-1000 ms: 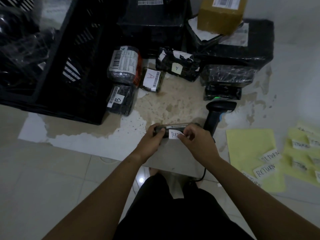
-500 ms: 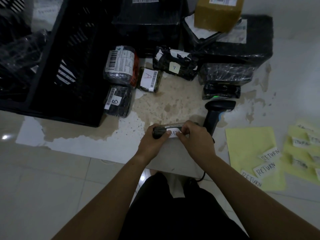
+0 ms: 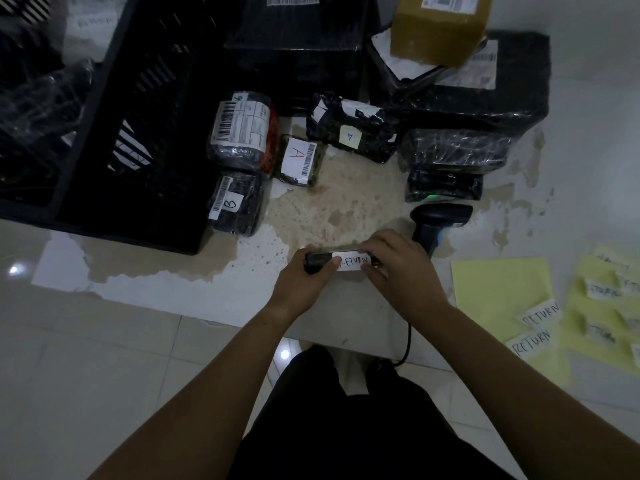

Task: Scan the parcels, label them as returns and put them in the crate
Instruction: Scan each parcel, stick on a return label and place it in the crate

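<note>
- The RETURN label (image 3: 353, 263) now shows its whole word, where a second ago the right hand (image 3: 401, 268) covered most of it; it looks stuck flat.
- The small parcel (image 3: 317, 264) sits just left of the scanner (image 3: 436, 220). The left hand (image 3: 308, 277) grips its left end and the right hand pinches its right end.
- Labelling seems done; next the parcel goes into the crate (image 3: 138, 133), further left of the scanner.

Bare floor (image 3: 346, 209) ahead free; parcel B (image 3: 235, 202) blocks left, scanner (image 3: 440, 220) right, crate (image 3: 145, 133) further left.
</note>
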Tool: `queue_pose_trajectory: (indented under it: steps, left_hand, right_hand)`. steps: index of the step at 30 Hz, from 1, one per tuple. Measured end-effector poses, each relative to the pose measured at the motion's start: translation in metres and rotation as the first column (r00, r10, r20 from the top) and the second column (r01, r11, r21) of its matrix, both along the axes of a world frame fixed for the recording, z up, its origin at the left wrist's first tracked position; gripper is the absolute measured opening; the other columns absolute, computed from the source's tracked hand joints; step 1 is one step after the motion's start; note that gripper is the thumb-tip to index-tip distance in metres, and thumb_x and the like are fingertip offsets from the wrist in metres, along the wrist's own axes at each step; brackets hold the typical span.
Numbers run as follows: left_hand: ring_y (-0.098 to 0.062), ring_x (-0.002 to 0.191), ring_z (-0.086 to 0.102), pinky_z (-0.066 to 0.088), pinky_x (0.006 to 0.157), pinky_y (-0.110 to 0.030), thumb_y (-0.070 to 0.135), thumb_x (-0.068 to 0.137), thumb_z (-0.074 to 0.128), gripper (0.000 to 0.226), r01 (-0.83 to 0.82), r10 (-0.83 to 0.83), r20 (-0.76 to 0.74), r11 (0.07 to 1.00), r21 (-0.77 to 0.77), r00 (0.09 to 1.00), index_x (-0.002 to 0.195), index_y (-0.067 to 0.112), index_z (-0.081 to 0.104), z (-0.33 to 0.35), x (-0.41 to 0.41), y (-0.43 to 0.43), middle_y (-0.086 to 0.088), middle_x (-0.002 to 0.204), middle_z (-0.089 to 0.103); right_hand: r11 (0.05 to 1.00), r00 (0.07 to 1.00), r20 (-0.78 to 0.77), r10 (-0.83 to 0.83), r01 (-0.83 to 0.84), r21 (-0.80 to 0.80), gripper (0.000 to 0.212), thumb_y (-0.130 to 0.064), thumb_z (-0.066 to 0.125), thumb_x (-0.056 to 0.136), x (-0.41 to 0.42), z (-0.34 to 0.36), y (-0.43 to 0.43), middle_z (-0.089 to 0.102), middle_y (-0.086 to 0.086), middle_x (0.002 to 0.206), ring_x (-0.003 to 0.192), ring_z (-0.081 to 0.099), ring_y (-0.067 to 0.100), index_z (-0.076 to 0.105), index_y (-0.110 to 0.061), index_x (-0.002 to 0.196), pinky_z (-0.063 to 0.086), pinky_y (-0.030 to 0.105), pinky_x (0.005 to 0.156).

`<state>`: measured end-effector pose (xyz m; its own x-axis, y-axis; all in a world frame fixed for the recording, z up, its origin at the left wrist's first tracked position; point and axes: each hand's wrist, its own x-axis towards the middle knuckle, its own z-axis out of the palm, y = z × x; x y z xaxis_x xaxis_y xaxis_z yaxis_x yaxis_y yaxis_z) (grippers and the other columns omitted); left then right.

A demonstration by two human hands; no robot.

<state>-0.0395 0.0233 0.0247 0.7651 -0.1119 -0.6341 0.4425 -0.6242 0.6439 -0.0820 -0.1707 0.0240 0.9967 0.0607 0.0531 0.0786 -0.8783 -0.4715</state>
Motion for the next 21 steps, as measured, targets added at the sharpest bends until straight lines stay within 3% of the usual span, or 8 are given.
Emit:
queue_pose_trajectory:
  steps: [4, 6, 8, 10, 14, 17, 21]
  left_hand:
    - [-0.021, 0.102, 0.063, 0.044, 0.071, -0.025, 0.063, 0.090, 0.059, 0.059, 0.138, -0.153, 0.109, 0.980, 0.141, 0.982, 0.128, 0.017, 0.056, -0.002, 0.005, 0.002, -0.003, 0.114, 0.066]
    - [-0.025, 0.101, 0.061, 0.046, 0.076, -0.031, 0.064, 0.090, 0.058, 0.059, 0.215, -0.281, 0.200, 0.930, 0.299, 0.938, 0.121, 0.015, 0.058, -0.006, 0.006, 0.005, -0.006, 0.109, 0.061]
    - [-0.029, 0.107, 0.054, 0.049, 0.085, -0.037, 0.062, 0.089, 0.062, 0.060, 0.221, -0.352, 0.300, 0.893, 0.393, 0.887, 0.122, 0.012, 0.056, -0.010, 0.007, 0.007, -0.012, 0.117, 0.054]
    - [-0.027, 0.109, 0.050, 0.049, 0.087, -0.039, 0.050, 0.091, 0.067, 0.050, 0.229, -0.355, 0.409, 0.917, 0.327, 0.840, 0.122, 0.011, 0.056, -0.010, 0.009, 0.006, -0.010, 0.123, 0.050]
    - [-0.022, 0.104, 0.058, 0.052, 0.078, -0.035, 0.012, 0.097, 0.058, 0.017, 0.412, -0.449, 0.579, 0.888, 0.204, 0.681, 0.112, 0.010, 0.066, -0.008, 0.010, -0.004, -0.005, 0.119, 0.059]
    - [-0.012, 0.095, 0.058, 0.051, 0.074, -0.031, 0.017, 0.097, 0.060, 0.014, 0.386, -0.398, 0.571, 0.910, 0.149, 0.718, 0.110, 0.016, 0.067, -0.010, 0.008, -0.005, 0.003, 0.110, 0.062]
    - [-0.011, 0.090, 0.056, 0.049, 0.074, -0.030, 0.027, 0.096, 0.065, 0.015, 0.398, -0.409, 0.529, 0.906, 0.140, 0.744, 0.107, 0.017, 0.066, -0.013, 0.012, 0.000, 0.003, 0.103, 0.061]
  right_hand:
    - [0.999, 0.999, -0.029, 0.015, -0.016, -0.036, 0.016, -0.019, 0.072, 0.084, 0.002, -0.011, -0.004, 0.066, -0.001, 0.104, 0.089, 0.061, 0.026, 0.072, -0.020, 0.100, 0.048, 0.038, 0.074]
    - [0.999, 0.999, -0.030, 0.025, -0.026, -0.024, 0.015, -0.020, 0.072, 0.083, 0.004, -0.014, -0.007, 0.068, 0.000, 0.100, 0.087, 0.061, 0.027, 0.072, -0.018, 0.098, 0.049, 0.038, 0.073]
    - [0.999, 0.999, -0.012, 0.035, -0.035, -0.033, 0.016, -0.019, 0.076, 0.081, 0.006, -0.016, -0.007, 0.070, 0.002, 0.097, 0.084, 0.061, 0.028, 0.073, -0.015, 0.096, 0.050, 0.038, 0.072]
    - [0.998, 1.000, 0.007, 0.029, -0.028, -0.060, 0.018, -0.019, 0.078, 0.079, 0.007, -0.019, -0.006, 0.073, 0.003, 0.094, 0.082, 0.062, 0.028, 0.074, -0.014, 0.095, 0.051, 0.038, 0.070]
    - [1.000, 1.000, 0.022, 0.019, -0.019, -0.015, 0.015, -0.020, 0.075, 0.078, 0.013, -0.019, -0.013, 0.075, 0.004, 0.088, 0.079, 0.064, 0.029, 0.075, -0.012, 0.091, 0.050, 0.036, 0.069]
    - [0.999, 0.999, 0.022, 0.049, -0.049, 0.013, 0.011, -0.014, 0.080, 0.076, 0.014, -0.017, -0.017, 0.075, 0.007, 0.086, 0.078, 0.065, 0.029, 0.074, -0.008, 0.084, 0.049, 0.034, 0.071]
    - [0.999, 0.999, -0.005, 0.038, -0.038, 0.034, 0.017, -0.011, 0.083, 0.075, 0.013, -0.016, -0.016, 0.073, 0.012, 0.115, 0.093, 0.067, 0.034, 0.075, -0.008, 0.090, 0.053, 0.040, 0.085]
